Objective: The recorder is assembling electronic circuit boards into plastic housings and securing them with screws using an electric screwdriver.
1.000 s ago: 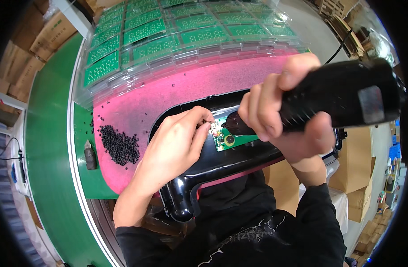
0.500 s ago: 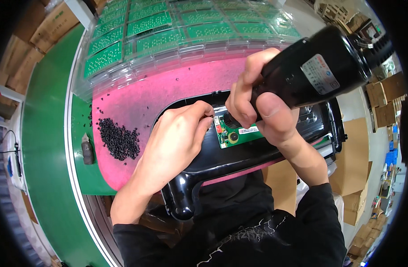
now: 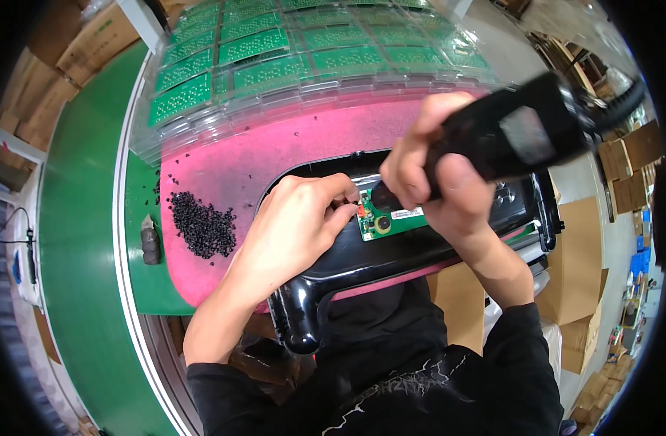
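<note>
My left hand (image 3: 293, 225) rests over a black plastic housing (image 3: 347, 265), thumb and forefinger pinched at the left edge of a green circuit board (image 3: 398, 224). A tiny dark piece shows between those fingertips; it looks like a small black screw. In my right hand (image 3: 449, 190) is a black corded electric screwdriver (image 3: 504, 134), slanting up to the right and blurred by motion. Its nose points at the board, close to my left fingertips; fingers hide the bit. The board lies inside the housing, with a red connector and a round component at its left end.
Loose black screws (image 3: 202, 227) lie heaped on the pink mat (image 3: 275, 138) at left. Beside the mat is a dark wrapped stub (image 3: 150, 241). Clear trays (image 3: 304, 94) of green boards stand at the back. A cardboard box (image 3: 456, 294) is at near right.
The screwdriver's rear end has dipped lower, and my right hand has moved slightly. My left fingertips have shifted a little nearer to me along the board's edge. The view has also shifted slightly.
</note>
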`<action>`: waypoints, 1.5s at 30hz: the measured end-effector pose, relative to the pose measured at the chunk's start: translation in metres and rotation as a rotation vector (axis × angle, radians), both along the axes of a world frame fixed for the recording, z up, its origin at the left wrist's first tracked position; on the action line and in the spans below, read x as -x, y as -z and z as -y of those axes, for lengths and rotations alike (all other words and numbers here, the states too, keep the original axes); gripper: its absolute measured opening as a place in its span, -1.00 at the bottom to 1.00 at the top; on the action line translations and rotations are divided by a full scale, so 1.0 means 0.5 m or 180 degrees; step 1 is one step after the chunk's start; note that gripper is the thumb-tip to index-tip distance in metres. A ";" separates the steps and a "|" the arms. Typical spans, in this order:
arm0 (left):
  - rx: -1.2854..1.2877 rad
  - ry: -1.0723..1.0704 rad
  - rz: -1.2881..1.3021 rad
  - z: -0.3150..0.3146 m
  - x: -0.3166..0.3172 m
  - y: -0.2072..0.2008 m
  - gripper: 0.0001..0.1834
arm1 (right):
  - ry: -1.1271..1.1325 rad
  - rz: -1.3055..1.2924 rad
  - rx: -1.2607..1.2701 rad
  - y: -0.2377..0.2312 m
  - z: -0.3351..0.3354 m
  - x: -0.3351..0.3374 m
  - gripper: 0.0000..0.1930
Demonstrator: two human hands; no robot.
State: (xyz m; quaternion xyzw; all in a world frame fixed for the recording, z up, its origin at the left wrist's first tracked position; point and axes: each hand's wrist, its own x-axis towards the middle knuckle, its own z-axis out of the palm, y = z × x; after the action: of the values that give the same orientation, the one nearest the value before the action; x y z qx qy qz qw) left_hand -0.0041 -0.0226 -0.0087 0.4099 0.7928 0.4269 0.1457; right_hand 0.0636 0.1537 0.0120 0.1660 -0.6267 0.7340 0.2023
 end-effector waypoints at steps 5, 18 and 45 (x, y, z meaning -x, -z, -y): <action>-0.0240 0.0119 0.0594 -0.001 0.000 -0.014 -0.86 | -0.0113 -0.0399 0.0664 -0.042 0.000 -0.031 -0.49; -0.0637 0.0355 0.0357 -0.008 -0.002 -0.003 -0.89 | -0.0018 -0.0011 0.0131 -0.059 -0.006 -0.071 -0.48; 0.0006 0.0232 -0.0300 -0.001 -0.001 0.009 -0.84 | -0.0866 0.0841 0.0032 -0.023 0.015 -0.052 -0.41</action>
State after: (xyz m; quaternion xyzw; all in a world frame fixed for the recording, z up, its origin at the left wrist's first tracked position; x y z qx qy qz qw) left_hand -0.0034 -0.0220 -0.0133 0.4581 0.7836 0.4008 0.1240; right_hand 0.0899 0.1460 0.0237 0.1504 -0.6159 0.7731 0.0180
